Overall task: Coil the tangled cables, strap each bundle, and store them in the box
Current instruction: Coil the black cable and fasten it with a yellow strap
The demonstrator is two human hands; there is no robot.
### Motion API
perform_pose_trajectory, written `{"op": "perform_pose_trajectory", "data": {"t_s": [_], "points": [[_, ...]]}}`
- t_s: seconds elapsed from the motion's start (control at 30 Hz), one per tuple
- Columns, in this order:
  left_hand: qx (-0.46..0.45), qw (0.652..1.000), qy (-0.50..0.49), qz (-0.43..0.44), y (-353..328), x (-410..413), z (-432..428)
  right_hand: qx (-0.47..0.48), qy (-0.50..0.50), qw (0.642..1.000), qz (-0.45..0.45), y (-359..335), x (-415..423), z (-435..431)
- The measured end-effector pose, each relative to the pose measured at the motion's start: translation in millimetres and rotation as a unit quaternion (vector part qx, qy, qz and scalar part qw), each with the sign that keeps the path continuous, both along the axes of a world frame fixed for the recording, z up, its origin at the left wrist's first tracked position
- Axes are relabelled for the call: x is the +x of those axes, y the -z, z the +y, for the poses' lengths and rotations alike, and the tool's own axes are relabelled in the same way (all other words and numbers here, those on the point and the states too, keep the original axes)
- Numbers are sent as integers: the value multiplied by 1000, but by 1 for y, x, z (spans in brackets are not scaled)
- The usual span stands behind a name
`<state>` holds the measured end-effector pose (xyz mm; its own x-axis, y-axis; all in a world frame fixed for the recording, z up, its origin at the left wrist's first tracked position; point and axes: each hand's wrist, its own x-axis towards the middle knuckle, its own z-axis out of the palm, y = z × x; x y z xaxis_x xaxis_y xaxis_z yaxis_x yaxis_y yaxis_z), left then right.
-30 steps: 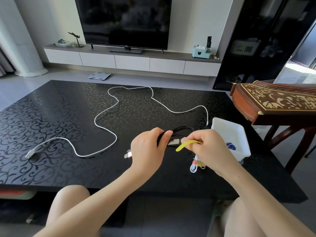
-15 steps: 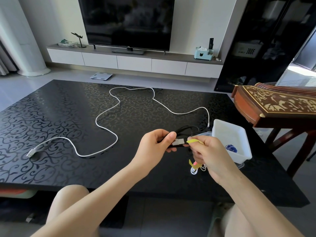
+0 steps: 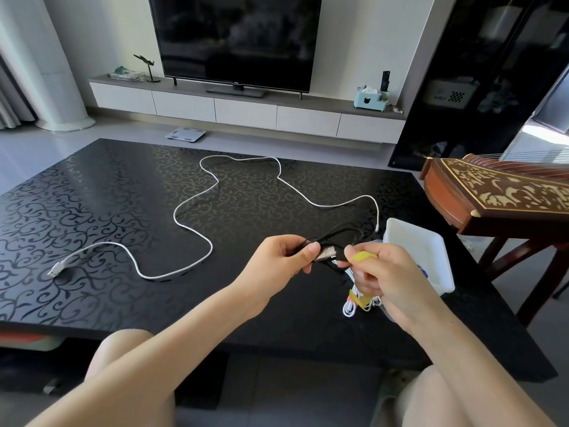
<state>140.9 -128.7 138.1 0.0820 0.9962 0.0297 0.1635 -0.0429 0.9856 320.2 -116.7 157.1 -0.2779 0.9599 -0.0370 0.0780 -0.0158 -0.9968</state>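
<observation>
My left hand (image 3: pixel 278 257) grips a coiled black cable (image 3: pixel 337 237) with a silver plug, held above the black table (image 3: pixel 92 217). My right hand (image 3: pixel 380 277) pinches a yellow strap (image 3: pixel 363 256) right beside that coil. A long white cable (image 3: pixel 197 235) lies loose and winding across the table's middle, its USB end at the left. A small strapped white bundle (image 3: pixel 354 305) lies under my right hand. The white box (image 3: pixel 412 241) stands at the table's right edge, with something blue partly seen inside.
A wooden inlaid instrument (image 3: pixel 498 192) on a stand sits close to the table's right side. Beyond the table are a TV (image 3: pixel 235 41) on a low cabinet and a scale (image 3: pixel 184 134) on the floor. My knees are under the near edge.
My right hand has brought the yellow strap in closer to the black coil, and the strap's free end is now mostly hidden in my fingers. The left hand keeps its hold.
</observation>
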Motion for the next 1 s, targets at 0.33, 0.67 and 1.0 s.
{"op": "perform_pose_trajectory", "data": {"t_s": [0.33,0.67,1.0], "points": [[12,999,-26,-28,-1,3,-2,89,55,992,-76,5,-3,-4],[11,993,58,103,-17,-9,3,90,21,984,-155,3,9,-1],[13,997,38,69,0,4,4,74,47,988,-128,8,-2,2]]}}
